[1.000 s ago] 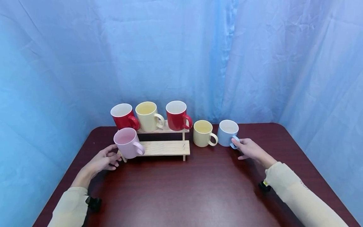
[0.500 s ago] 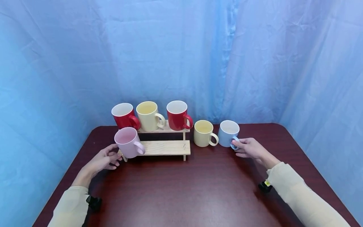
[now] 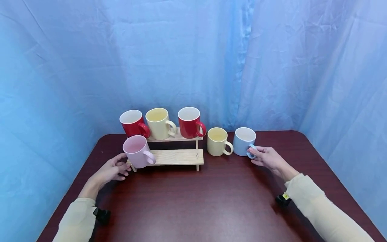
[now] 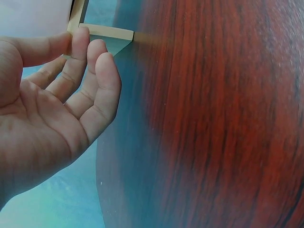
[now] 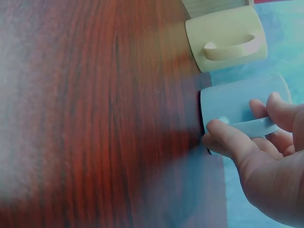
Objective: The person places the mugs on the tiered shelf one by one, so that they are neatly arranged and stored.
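Observation:
My right hand (image 3: 270, 160) holds the handle of a light blue mug (image 3: 241, 145) with a white inside, standing upright on the table. In the right wrist view, thumb and fingers lie around that handle. At the left, my left hand (image 3: 109, 172) pinches the front left corner of a two-tier wooden rack (image 3: 176, 157) between thumb and index finger; the other fingers are loosely curled. Close above these fingers a pink mug (image 3: 137, 155) stands on the lower tier's left end, its handle to the right.
On the upper tier stand a red mug (image 3: 130, 127), a pale yellow mug (image 3: 158, 126) and another red mug (image 3: 188, 126). A second yellow mug (image 3: 216, 144) is on the table (image 3: 193, 205) between the rack and the blue mug. Blue curtains (image 3: 175, 60) hang behind and at both sides.
My right hand's lower fingers have drawn in under the blue mug's handle, tightening around it. The left hand stays at the rack's corner, and the mugs stand where they were.

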Demonstrator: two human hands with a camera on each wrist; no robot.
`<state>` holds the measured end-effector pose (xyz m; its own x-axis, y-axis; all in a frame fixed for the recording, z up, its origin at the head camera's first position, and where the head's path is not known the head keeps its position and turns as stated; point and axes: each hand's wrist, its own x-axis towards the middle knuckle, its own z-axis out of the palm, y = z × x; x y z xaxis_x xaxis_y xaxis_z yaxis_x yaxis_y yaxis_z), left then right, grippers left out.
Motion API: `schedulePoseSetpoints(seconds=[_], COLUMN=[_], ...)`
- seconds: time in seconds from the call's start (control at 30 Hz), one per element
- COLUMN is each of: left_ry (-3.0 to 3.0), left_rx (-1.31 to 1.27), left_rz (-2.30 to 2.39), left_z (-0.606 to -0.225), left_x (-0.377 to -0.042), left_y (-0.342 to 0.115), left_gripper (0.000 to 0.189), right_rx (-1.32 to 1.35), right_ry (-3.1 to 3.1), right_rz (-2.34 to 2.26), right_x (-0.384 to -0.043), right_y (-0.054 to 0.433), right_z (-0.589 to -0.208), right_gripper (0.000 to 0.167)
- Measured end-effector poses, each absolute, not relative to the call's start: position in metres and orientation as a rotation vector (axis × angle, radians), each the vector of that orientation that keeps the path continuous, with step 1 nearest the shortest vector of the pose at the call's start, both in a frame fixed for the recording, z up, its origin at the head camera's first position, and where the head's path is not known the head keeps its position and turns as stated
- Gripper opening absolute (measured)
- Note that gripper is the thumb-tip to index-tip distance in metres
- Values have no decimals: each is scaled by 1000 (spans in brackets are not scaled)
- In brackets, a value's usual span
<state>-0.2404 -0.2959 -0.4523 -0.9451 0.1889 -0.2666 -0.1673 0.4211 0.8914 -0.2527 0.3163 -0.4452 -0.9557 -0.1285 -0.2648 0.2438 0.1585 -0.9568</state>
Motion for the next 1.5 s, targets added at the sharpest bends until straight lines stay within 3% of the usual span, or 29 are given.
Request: schedulePoseSetpoints(seconds=[0.27,0.53,0.77,1.13,1.5], left_ry=[2372,2357,2367,2373,2369], left_rx=[23,59,36,41,38], left_rz=[1522,1551,1530,1516,1518], left_z=[-452,-455,-457,-452,-454], left_x=[-250,-259,-250,-245,-244], left_y=[-289,-278,-288,-295,-298], left_gripper=[61,60,61,61,61], right_rx=[84,0,-120,-281,-342], right_ry=[2071,1969,1909,1921,1927], right_rz=[-1989,-2158,-2214,-2102,-1974], right_x=[-248,-236,-222,-200,-193], right_y=[325,341,327,302,267], right_z=[-441,-414,-396,-375,-378], right_gripper=[61,33,24,29,36])
